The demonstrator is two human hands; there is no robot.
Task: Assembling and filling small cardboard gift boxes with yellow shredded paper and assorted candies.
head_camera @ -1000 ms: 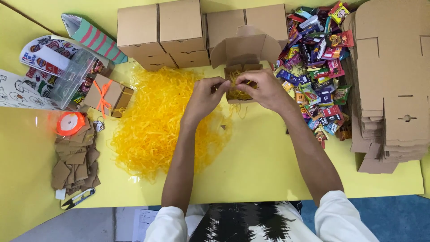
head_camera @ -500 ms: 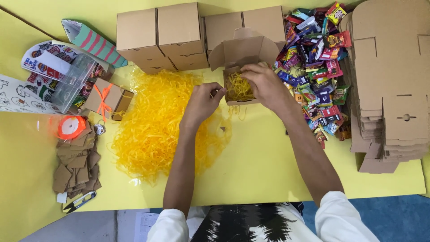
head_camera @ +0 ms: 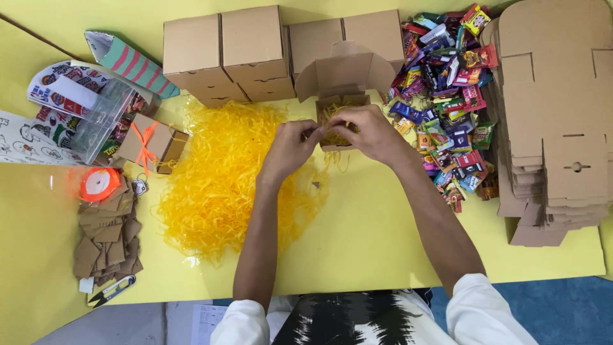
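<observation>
A small open cardboard box (head_camera: pixel 348 73) with its lid flipped back stands on the yellow table (head_camera: pixel 377 236), partly filled with yellow paper shred. My left hand (head_camera: pixel 290 150) and my right hand (head_camera: pixel 370 131) meet at the box's front edge, fingers pinched on strands of the shred over the opening. A big loose heap of yellow paper shred (head_camera: pixel 220 176) lies just left of my left hand.
Several closed cardboard boxes (head_camera: pixel 252 48) line the back. A pile of wrapped candies (head_camera: pixel 453 96) lies right of the open box, flat box blanks (head_camera: pixel 555 121) beyond it. At left: a ribbon-tied box (head_camera: pixel 147 144), orange ribbon spool (head_camera: pixel 99 184), cardboard tags (head_camera: pixel 105 239), scissors (head_camera: pixel 112 291), sticker sheets (head_camera: pixel 64 102).
Both hands stayed at the open box, working yellow shred into it; the left hand has closed in beside the right at the box's front edge.
</observation>
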